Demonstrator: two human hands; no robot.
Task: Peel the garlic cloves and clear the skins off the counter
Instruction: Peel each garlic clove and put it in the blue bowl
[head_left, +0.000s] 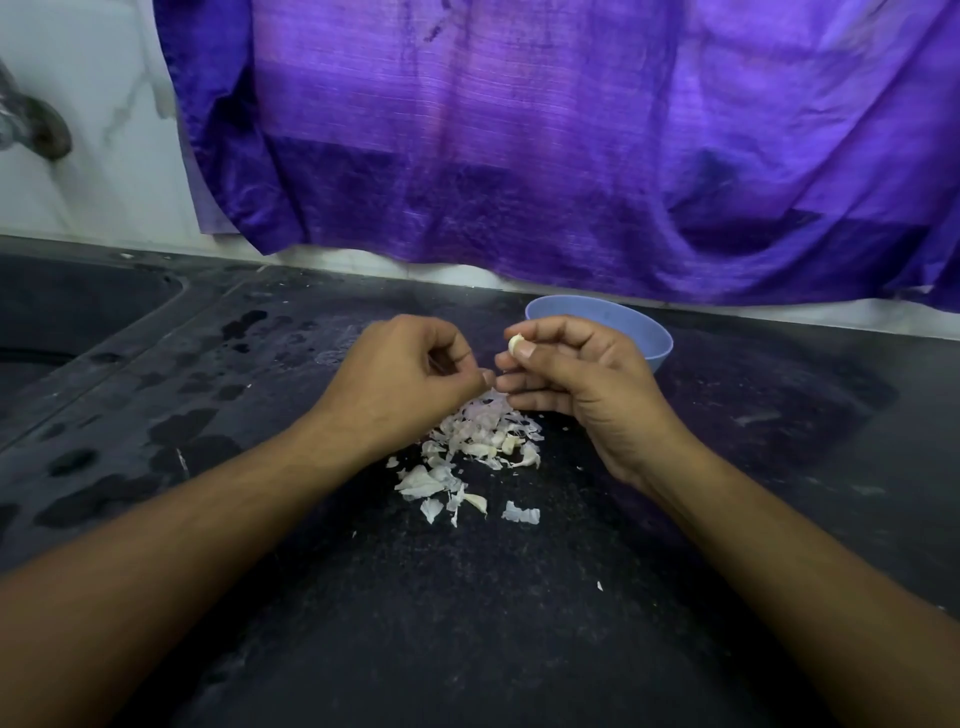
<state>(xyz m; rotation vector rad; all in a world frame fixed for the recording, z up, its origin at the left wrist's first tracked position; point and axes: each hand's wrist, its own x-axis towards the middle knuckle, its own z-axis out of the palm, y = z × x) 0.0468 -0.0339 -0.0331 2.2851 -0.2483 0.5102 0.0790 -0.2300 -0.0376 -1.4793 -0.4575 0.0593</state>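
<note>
Both hands up over the middle of the worktop (753, 467), nearly touching. The right hand (582, 374) has a garlic clove (515, 343) pinched between thumb and forefinger, pale and bare-looking on the side that shows. The left hand (415, 364) is curled, thumb and forefinger tips drawn together right beside the right fingertips. Whether it holds a scrap of skin, I cannot tell.

Directly beneath the hands lies the heap of skins (478, 447), with loose flakes trailing toward the near edge and one stray fleck well off to the right. The blue bowl (657, 338) stands just behind the right hand, toward the back edge, its inside hidden from here.

Now the risks. That clove is small and held by its tip only, so one slip of the thumb could drop it straight into the skins, where pale on pale makes it hard to find. A few chunkier pieces in the heap might be cloves already, though it is too small to say. The skins are feather-light, and a fast sweep would likely scatter them. Wet patches show toward the sink (78, 312) at the left end, and flakes pushed there would probably stick. The purple cloth (519, 156) hangs low over the back edge, close to the bowl.
</note>
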